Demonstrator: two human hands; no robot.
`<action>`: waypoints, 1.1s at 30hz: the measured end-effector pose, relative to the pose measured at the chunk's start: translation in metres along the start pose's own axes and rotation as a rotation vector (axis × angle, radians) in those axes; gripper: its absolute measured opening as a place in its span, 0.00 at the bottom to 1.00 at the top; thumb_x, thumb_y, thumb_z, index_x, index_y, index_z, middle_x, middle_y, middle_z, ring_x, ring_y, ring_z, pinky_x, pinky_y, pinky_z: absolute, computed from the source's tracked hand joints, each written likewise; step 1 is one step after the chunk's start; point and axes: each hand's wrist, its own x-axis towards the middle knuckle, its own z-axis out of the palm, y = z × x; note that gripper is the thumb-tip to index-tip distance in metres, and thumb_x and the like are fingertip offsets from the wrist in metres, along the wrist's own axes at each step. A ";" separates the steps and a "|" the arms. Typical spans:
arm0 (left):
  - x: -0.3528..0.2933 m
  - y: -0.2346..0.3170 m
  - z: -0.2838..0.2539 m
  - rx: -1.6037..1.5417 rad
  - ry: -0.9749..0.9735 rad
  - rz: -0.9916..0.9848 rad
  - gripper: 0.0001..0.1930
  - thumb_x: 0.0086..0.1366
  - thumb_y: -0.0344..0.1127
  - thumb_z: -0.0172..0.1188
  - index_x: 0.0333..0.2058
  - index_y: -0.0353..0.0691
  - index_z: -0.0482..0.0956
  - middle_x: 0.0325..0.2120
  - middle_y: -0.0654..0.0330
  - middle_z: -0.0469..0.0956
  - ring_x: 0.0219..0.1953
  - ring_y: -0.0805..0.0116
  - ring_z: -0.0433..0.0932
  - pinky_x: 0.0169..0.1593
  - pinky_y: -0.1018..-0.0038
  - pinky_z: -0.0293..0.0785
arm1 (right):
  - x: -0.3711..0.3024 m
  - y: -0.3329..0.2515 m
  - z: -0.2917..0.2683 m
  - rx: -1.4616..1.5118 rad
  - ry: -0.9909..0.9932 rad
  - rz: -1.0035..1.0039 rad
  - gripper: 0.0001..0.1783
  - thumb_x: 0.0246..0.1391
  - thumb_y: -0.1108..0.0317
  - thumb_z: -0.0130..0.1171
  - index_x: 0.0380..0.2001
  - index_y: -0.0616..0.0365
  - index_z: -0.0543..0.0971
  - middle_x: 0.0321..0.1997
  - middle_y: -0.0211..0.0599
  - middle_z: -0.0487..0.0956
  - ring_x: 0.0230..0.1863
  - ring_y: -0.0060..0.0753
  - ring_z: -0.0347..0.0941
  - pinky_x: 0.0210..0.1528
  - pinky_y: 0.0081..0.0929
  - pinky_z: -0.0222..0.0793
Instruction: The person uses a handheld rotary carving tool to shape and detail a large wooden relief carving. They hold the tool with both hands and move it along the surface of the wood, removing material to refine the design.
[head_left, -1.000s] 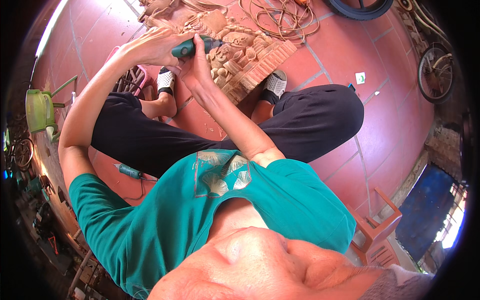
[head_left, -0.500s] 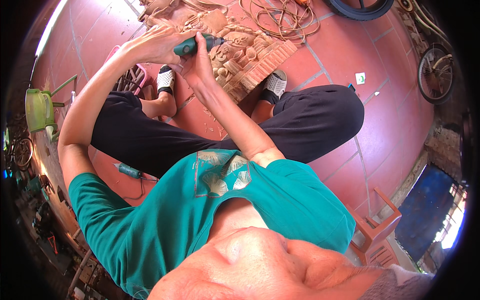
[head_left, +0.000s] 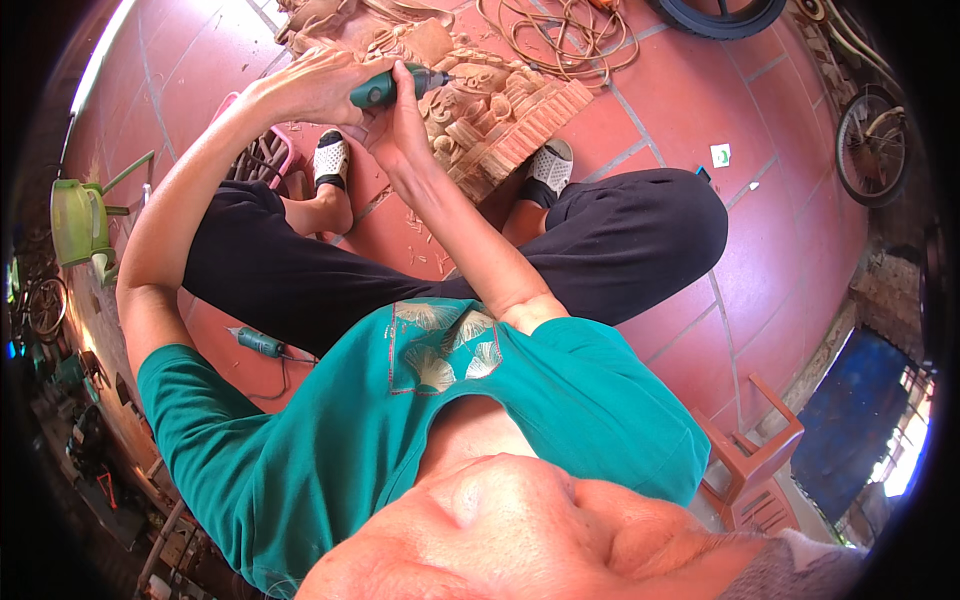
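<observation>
My left hand (head_left: 318, 86) is closed around the rear of a green rotary tool (head_left: 374, 92). From below, my right hand (head_left: 400, 135) grips the same tool, its thumb lying along the body near the dark nose. The tool points right, and its thin tip reaches the surface of a carved wooden relief (head_left: 480, 110); exact contact is too small to tell. This tan relief, with deep rounded figures and a stepped edge, lies on the floor between my feet. Parts of both hands' fingers are hidden behind the tool and each other.
A second green rotary tool (head_left: 260, 342) with a cord lies left of my leg. Beside my left foot stands a pink basket (head_left: 285, 160) of tools. An orange cord (head_left: 575, 45) is coiled beyond the relief. A green stool (head_left: 80, 222) and brown plastic chair (head_left: 752, 455) stand around.
The rotary tool has shifted slightly to the right over the carving, and both hands have moved a little with it. Everything else stays put.
</observation>
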 end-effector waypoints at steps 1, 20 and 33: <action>0.001 -0.002 0.001 0.005 0.006 0.002 0.46 0.44 0.41 0.71 0.64 0.45 0.61 0.31 0.44 0.79 0.37 0.44 0.78 0.43 0.55 0.72 | -0.001 -0.001 0.001 -0.001 0.001 -0.001 0.32 0.58 0.30 0.48 0.46 0.48 0.72 0.42 0.30 0.78 0.42 0.28 0.78 0.44 0.40 0.77; 0.013 -0.018 0.016 0.020 0.180 0.180 0.40 0.49 0.43 0.69 0.62 0.46 0.63 0.30 0.46 0.79 0.32 0.47 0.79 0.37 0.55 0.72 | 0.004 -0.005 -0.003 0.043 0.016 -0.041 0.31 0.58 0.31 0.49 0.46 0.48 0.72 0.40 0.29 0.78 0.40 0.27 0.77 0.41 0.37 0.77; -0.014 -0.003 -0.003 -0.014 0.103 0.063 0.44 0.45 0.39 0.71 0.63 0.41 0.63 0.35 0.44 0.79 0.38 0.44 0.77 0.44 0.56 0.72 | 0.001 0.007 0.006 0.045 -0.009 0.010 0.32 0.59 0.33 0.49 0.49 0.49 0.72 0.45 0.33 0.79 0.42 0.33 0.80 0.44 0.42 0.79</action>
